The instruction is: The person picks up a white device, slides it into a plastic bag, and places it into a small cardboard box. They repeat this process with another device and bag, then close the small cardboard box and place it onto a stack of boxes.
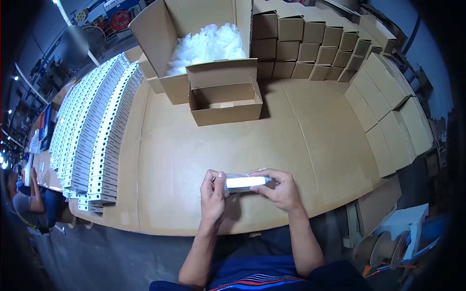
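Above the front part of the cardboard-covered table [208, 150], a small white box [245, 182] in clear plastic wrap is held level between both hands. My left hand [212, 196] grips its left end, thumb on the near side and fingers curled. At the other end, my right hand [281, 189] pinches the box and wrap between thumb and fingers. Loose plastic shows along the top edge. An open cardboard box [225, 115] sits farther back on the table, apart from both hands; its visible inside holds no items.
Behind the open box stands a taller carton [175, 89] full of crumpled clear plastic [208, 46]. Long stacks of white boxes [104, 165] line the left side. Brown cartons [291, 29] are piled at the back right, more cartons [383, 116] at right. A person [29, 199] sits far left.
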Tool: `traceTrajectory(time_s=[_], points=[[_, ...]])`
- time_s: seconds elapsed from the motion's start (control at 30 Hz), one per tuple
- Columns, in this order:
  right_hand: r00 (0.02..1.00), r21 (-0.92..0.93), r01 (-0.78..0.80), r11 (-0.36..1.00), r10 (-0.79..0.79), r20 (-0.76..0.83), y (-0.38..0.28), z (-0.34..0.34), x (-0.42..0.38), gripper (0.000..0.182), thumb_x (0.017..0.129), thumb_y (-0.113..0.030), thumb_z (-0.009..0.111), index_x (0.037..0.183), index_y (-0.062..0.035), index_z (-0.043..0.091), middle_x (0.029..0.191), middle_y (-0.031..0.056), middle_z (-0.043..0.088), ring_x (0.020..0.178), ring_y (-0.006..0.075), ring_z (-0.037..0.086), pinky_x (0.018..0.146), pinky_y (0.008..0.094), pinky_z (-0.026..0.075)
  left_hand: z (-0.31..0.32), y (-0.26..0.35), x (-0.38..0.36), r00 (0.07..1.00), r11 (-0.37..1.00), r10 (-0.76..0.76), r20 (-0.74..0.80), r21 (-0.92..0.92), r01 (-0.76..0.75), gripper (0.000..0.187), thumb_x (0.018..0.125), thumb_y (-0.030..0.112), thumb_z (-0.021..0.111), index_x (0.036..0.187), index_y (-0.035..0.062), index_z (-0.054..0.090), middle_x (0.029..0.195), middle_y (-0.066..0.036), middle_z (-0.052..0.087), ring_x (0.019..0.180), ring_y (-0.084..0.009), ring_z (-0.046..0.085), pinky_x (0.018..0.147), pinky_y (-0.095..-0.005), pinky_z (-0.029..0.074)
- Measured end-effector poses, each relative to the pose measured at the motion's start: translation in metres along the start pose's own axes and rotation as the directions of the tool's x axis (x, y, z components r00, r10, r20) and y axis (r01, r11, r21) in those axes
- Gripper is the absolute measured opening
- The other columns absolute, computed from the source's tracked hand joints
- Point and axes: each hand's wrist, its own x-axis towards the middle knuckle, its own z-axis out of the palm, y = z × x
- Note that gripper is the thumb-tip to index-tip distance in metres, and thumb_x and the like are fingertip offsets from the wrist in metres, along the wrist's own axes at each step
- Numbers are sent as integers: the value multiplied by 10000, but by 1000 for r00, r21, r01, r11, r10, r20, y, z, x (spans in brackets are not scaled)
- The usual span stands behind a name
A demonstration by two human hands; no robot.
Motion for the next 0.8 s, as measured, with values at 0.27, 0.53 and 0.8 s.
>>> traceTrajectory(time_s=[0.27, 0.53, 0.8], points=[[989, -327, 149, 933, -136, 64, -18, -12, 12, 376, 765, -72, 852, 1126, -43, 751, 1293, 119, 683, 1134, 292, 660, 974, 398, 540, 1, 30, -3, 930, 910, 195, 310, 296, -290, 387, 981, -24, 652, 1360, -11, 578, 1158, -95, 659, 1066, -160, 645, 896, -299, 565], [855, -520, 494, 697, -281, 435, -68, -10, 64, 315, 818, -72, 790, 1092, -27, 642, 1039, 155, 675, 969, 364, 650, 838, 443, 539, -20, 46, 25, 966, 962, 77, 249, 238, -137, 343, 994, 75, 685, 1320, 3, 603, 1220, -87, 626, 1113, -173, 617, 887, -297, 551], [743, -448, 284, 848, -490, -456, -48, 35, 168, 242, 845, -67, 787, 836, -12, 552, 743, 119, 587, 646, 253, 566, 622, 381, 464, -17, 74, 98, 885, 347, 430, 176, 873, -342, 774, 943, 131, 695, 1615, 203, 318, 1492, -282, 387, 1361, -474, 446, 1115, -512, 435]])
